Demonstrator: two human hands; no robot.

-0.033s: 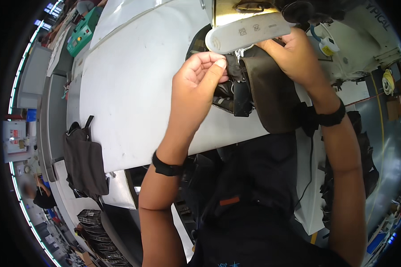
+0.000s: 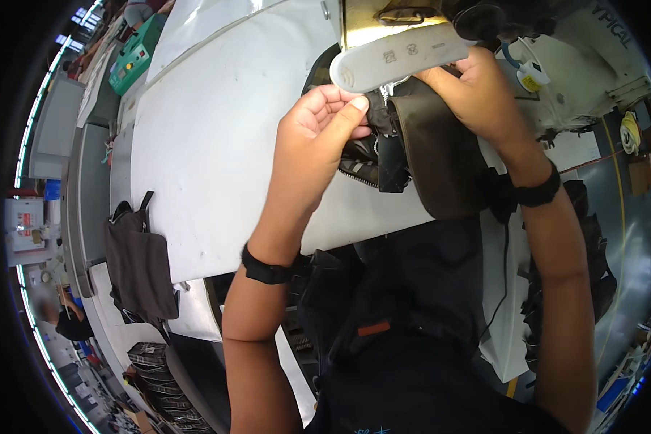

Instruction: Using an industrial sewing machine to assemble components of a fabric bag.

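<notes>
A dark brown bag with camouflage lining and zips (image 2: 445, 159) lies under the sewing machine (image 2: 564, 61), beneath a pale oval plate (image 2: 405, 56) and a small light. My left hand (image 2: 318, 130) pinches dark fabric at the bag's zipped opening, left of the metal presser foot (image 2: 387, 91), thumb against index finger. My right hand (image 2: 477, 94) is closed on the bag right of the foot, its fingertips partly hidden behind the plate. Both wrists wear black bands.
A second brown bag (image 2: 134, 267) lies at the table's left edge (image 2: 188, 181). A green machine (image 2: 134, 54) stands at upper left. A co-worker (image 2: 69, 318) works at lower left. Patterned material (image 2: 155, 376) is piled below left, dark items (image 2: 575, 217) at right.
Hardly any movement: my left hand and forearm sit very slightly further left, and the bag appears shifted a few pixels.
</notes>
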